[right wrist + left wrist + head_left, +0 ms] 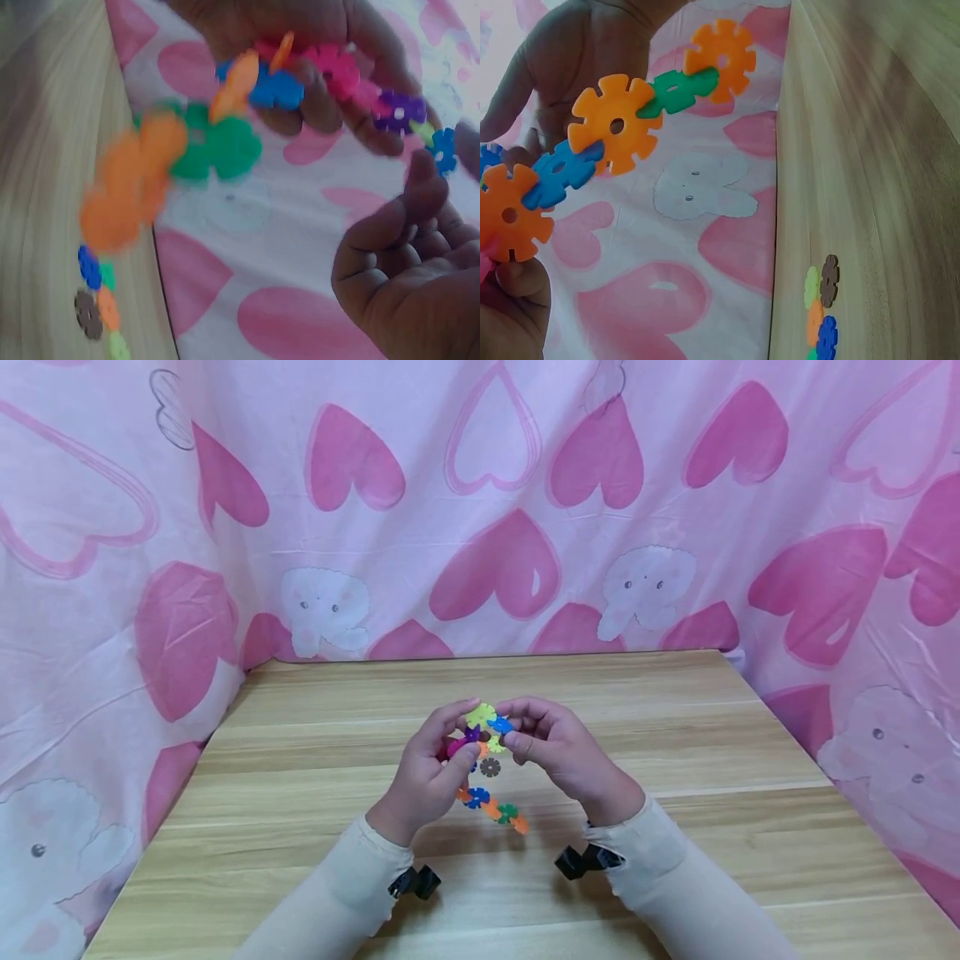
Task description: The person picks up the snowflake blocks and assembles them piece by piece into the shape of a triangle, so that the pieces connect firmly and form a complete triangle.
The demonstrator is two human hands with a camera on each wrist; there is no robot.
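Note:
A chain of notched plastic snowflake discs hangs between my hands above the table. My left hand (420, 772) grips it around the middle, near the pink disc (330, 71). Thumb and fingers of my right hand (566, 756) pinch the small blue disc (444, 152) at the chain's upper end. Beside that sit a yellow disc (481, 717) and a purple disc (400, 112). The lower part dangles free, with an orange disc (616, 124), a green disc (679, 90) and an orange end disc (721, 60). Fingers partly cover the joints.
Loose discs lie on the wooden table (300, 827) beyond the hands: a brown disc (490, 767), a yellow-green disc (811, 286), an orange disc (815, 324) and a dark blue disc (826, 339). A pink heart-print cloth (420, 552) hangs around the table's back and sides.

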